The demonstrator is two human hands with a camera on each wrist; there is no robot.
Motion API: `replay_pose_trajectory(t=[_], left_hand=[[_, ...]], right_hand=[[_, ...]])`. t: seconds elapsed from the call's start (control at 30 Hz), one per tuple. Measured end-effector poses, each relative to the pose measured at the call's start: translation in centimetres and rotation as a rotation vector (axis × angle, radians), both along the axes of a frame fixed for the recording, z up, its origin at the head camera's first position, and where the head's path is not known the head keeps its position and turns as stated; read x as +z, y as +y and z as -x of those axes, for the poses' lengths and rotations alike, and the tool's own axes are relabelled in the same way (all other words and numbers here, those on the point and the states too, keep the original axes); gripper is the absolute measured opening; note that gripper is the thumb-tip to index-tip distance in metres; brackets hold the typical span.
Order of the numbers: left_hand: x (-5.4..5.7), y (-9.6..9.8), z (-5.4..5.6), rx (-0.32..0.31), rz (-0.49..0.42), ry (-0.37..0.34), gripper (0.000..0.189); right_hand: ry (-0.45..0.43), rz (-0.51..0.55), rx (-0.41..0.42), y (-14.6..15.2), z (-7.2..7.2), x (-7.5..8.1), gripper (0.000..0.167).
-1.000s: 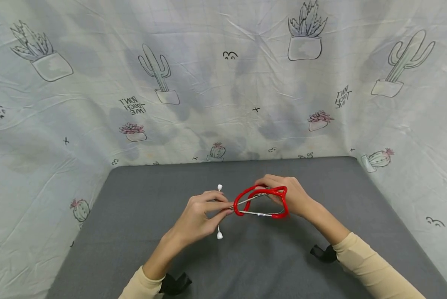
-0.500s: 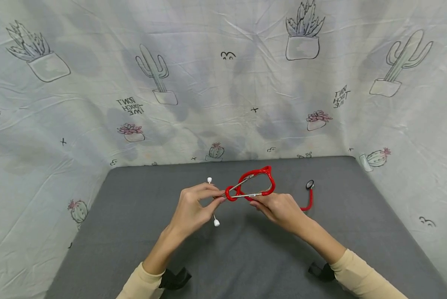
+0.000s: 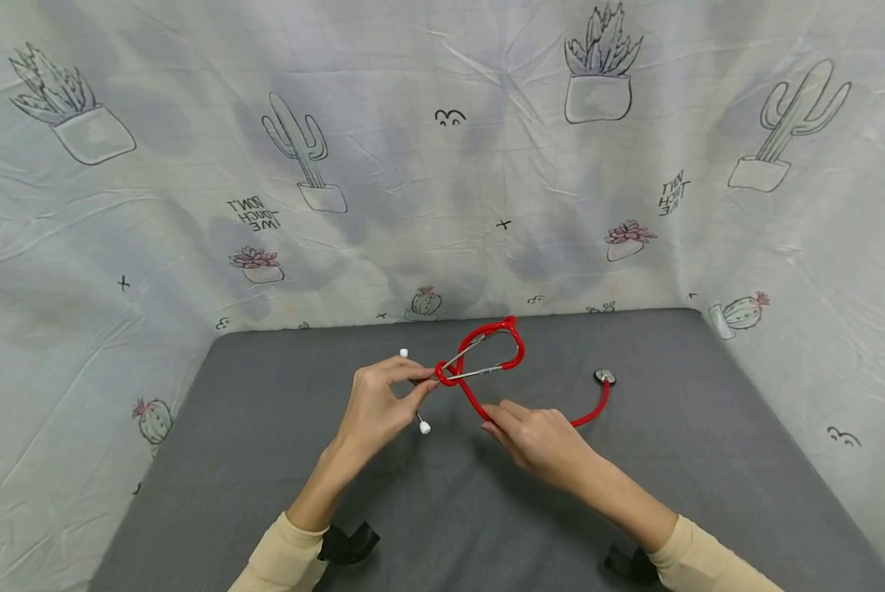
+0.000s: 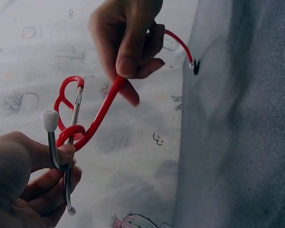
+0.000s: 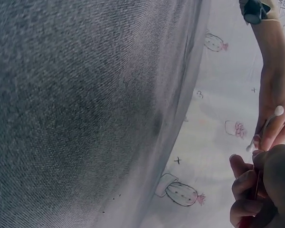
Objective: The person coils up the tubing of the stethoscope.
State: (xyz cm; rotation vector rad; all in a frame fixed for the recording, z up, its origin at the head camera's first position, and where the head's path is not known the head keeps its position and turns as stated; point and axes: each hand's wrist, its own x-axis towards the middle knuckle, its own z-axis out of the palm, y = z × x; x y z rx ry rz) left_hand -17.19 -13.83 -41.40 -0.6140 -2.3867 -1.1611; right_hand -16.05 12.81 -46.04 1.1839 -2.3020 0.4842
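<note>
a flat, grey, cloth-topped table [image 3: 287, 395] stretches out below, and whether the stethoscope chestpiece [image 3: 604, 376] touches it is unclear.

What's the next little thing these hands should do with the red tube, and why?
Perhaps the right hand should gently draw the red tube to snug its loop: the tube loops around the metal stems, the left hand pinches them, and the right grips the tube farther along.

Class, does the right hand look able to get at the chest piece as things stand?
Probably yes: nothing visible blocks the chest piece, though the right hand currently grips the red tube.
</note>
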Motion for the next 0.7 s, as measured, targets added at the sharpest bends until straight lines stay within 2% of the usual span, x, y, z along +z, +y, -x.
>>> replay_pose_trajectory(t=[0.17, 0.3, 0.4, 0.57, 0.7], left_hand=[[-0.3, -0.1, 0.3, 0.007, 0.006, -0.018, 0.011], [-0.5, -0.3, 0.7, 0.029, 0.008, -0.031, 0.011], [-0.7, -0.6, 1.1, 0.059, 0.002, -0.046, 0.01], [-1.2, -1.0, 1.7, 0.094, 0.019, -0.076, 0.01], [-1.5, -1.0, 1.9, 0.096, 0.037, -0.082, 0.01]], right_hand=[[-0.004, -0.011, -0.006, 0.0, -0.3, 0.2, 0.057], [0.012, -0.019, 0.003, 0.2, -0.6, 0.7, 0.035], [0.041, -0.029, 0.013, 0.2, -1.0, 1.1, 0.027], [0.127, -0.068, 0.003, 0.2, -1.7, 1.8, 0.05], [0.173, -0.092, -0.002, 0.0, -2.1, 2.3, 0.058]])
